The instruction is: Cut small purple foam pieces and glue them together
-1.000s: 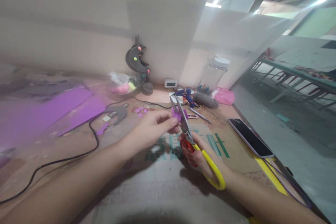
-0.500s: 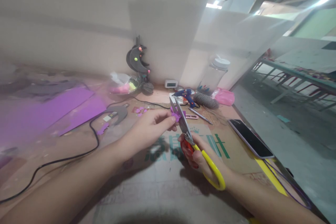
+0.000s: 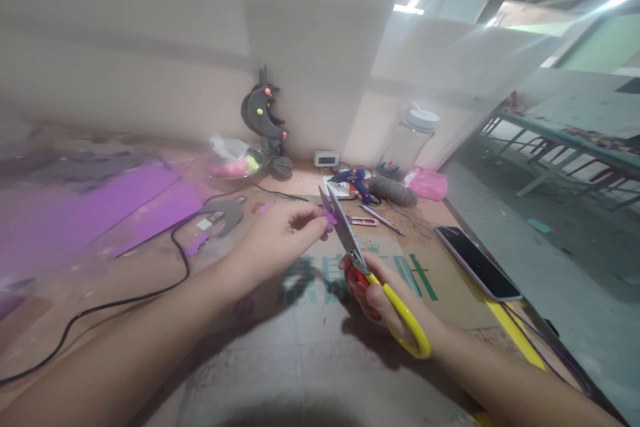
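Note:
Between the thumb and fingers of my left hand (image 3: 287, 233) is a small cut piece of purple paper (image 3: 330, 219). My right hand (image 3: 373, 283) is wrapped round the scissors (image 3: 353, 250), which have one yellow and one red handle. The blades point away from me, slightly apart, with the purple piece at them. Whether the edges touch the paper I cannot tell. Behind my left hand lie purple scraps (image 3: 265, 207), partly hidden by it. A pink-framed utility knife (image 3: 364, 221) lies just beyond the blades.
Large purple sheets (image 3: 135, 210) and a black cable (image 3: 135, 295) lie on the left. A blue glue gun (image 3: 356, 181), grey yarn (image 3: 393, 192) and a plastic bottle (image 3: 407, 140) stand or lie at the back. A phone (image 3: 477, 263) rests near the right edge.
My left hand has shifted slightly left with the purple piece, and now covers more of the scraps behind it. The blade tips have swung a little left.

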Available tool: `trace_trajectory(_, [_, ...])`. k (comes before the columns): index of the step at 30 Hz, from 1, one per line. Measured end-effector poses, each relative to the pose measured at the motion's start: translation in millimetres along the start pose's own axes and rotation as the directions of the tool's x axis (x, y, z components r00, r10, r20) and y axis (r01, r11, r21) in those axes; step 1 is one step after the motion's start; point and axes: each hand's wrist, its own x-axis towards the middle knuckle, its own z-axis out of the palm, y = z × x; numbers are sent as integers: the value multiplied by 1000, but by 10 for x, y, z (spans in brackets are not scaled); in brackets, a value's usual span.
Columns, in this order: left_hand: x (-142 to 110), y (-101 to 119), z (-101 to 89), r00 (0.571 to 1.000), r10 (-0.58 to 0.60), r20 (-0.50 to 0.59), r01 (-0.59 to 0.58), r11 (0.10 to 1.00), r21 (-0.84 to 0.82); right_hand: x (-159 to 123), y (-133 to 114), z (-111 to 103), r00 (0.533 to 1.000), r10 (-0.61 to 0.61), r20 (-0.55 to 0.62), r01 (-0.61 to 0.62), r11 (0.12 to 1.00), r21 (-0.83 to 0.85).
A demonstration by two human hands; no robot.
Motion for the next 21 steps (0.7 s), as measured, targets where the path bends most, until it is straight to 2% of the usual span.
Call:
trace_trajectory(10, [-13, 18, -79, 995, 93, -20, -85, 964, 250, 0, -22, 1, 999, 39, 4, -39, 999, 10])
trace_trajectory(14, [-8, 35, -105, 997, 70, 11, -70, 958, 278, 6, 5, 8, 999, 45, -22, -45, 999, 4])
trace_trajectory(18, [59, -26, -262, 994, -36, 106, -4, 935, 356, 74, -22, -136, 999, 39, -22, -43, 982, -184])
trace_trajectory(20, [126, -158, -404, 973, -128, 193, 40, 913, 406, 143, -40, -288, 998, -8, -63, -16, 931, -366])
trace_trajectory(21, [164, -252, -483, 961, -197, 192, 90, 886, 454, 183, -41, -376, 992, -54, -111, -6, 876, -482])
